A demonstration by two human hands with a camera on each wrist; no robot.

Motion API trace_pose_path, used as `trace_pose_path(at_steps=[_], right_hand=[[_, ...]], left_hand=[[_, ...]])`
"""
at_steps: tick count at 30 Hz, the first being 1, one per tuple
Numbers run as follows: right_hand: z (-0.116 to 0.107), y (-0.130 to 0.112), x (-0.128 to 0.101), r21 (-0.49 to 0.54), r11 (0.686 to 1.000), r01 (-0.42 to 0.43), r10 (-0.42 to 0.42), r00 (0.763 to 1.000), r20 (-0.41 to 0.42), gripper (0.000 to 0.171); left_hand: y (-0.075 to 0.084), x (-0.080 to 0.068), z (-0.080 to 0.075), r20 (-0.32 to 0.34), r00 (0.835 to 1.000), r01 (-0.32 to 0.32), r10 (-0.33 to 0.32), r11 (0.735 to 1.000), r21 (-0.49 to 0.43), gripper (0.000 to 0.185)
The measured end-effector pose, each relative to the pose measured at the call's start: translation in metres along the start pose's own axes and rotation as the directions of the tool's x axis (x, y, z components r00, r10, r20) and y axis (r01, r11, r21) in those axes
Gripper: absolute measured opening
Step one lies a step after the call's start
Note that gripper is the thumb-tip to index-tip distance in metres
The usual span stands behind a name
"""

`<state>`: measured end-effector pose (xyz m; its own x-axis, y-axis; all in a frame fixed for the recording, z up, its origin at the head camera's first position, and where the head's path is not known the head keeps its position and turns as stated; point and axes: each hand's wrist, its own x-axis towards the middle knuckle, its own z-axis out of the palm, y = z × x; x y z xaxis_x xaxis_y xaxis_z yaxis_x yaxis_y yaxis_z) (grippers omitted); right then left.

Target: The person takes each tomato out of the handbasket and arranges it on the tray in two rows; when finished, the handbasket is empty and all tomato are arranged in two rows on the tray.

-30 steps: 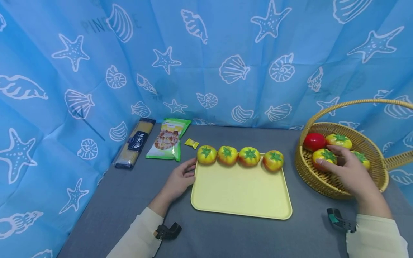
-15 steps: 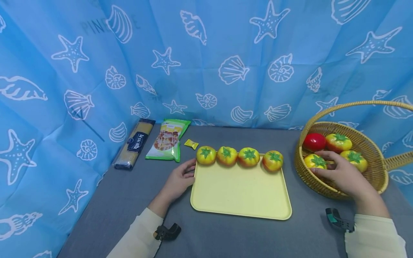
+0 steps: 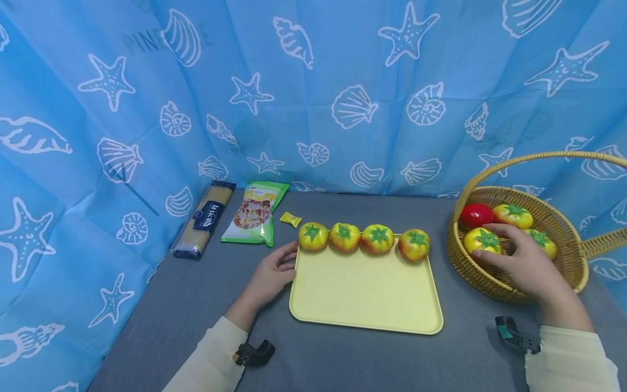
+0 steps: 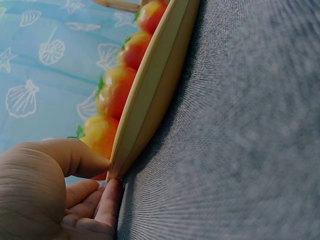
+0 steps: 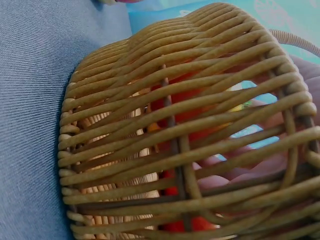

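Your right hand [image 3: 526, 261] reaches into the wicker basket [image 3: 490, 283], which stands to the right of the yellow tray [image 3: 364, 294]. Its fingers curl round a yellow-orange tomato [image 3: 480, 239] at the basket's tray-side wall; through the weave in the wrist view the grip seems closed on it, though the strands hide most of the fingers. Three more fruits lie in the basket beyond that one: a red tomato [image 3: 476, 215] at the back, farther from you, and two yellow-orange ones partly behind your hand.

Your left hand [image 3: 271, 275] is at the tray's left edge. The thumb lies over the rim and the fingers tuck beneath it, pinching the edge. Four tomatoes [image 3: 362, 238] sit in a row along the tray's far edge, each touching or just beside its neighbour.

To the left of the tray, near the blue curtain, lie a small yellow sweet [image 3: 290, 219], a green snack bag [image 3: 254, 211] and a pack of spaghetti [image 3: 206, 218].
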<state>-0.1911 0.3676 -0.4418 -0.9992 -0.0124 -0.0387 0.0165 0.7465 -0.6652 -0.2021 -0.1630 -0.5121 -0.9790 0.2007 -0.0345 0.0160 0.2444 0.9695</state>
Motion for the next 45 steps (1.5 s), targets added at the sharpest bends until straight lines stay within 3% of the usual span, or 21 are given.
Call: trace_pose_path(at_steps=[11, 24, 34, 45], right_hand=[[-0.002, -0.011, -0.005, 0.048, 0.999, 0.022, -0.016, 0.993, -0.119, 0.079], [-0.003, -0.045, -0.017, 0.108, 0.986, 0.129, -0.105, 0.974, -0.202, 0.075], [0.013, -0.076, -0.021, 0.189, 0.94, 0.283, -0.253, 0.953, -0.167, 0.069], [0.058, -0.108, -0.02, 0.236, 0.875, 0.423, -0.412, 0.906, -0.097, 0.062]], left_hand=[[0.002, -0.001, 0.001, 0.006, 1.0, 0.005, -0.005, 1.0, -0.01, 0.07], [0.0, 0.001, 0.0, 0.009, 1.0, -0.006, 0.007, 1.0, -0.008, 0.07], [-0.004, 0.002, -0.001, 0.01, 1.0, -0.018, 0.018, 1.0, -0.008, 0.07], [-0.001, 0.0, -0.001, 0.014, 1.0, -0.026, 0.026, 1.0, -0.015, 0.07]])
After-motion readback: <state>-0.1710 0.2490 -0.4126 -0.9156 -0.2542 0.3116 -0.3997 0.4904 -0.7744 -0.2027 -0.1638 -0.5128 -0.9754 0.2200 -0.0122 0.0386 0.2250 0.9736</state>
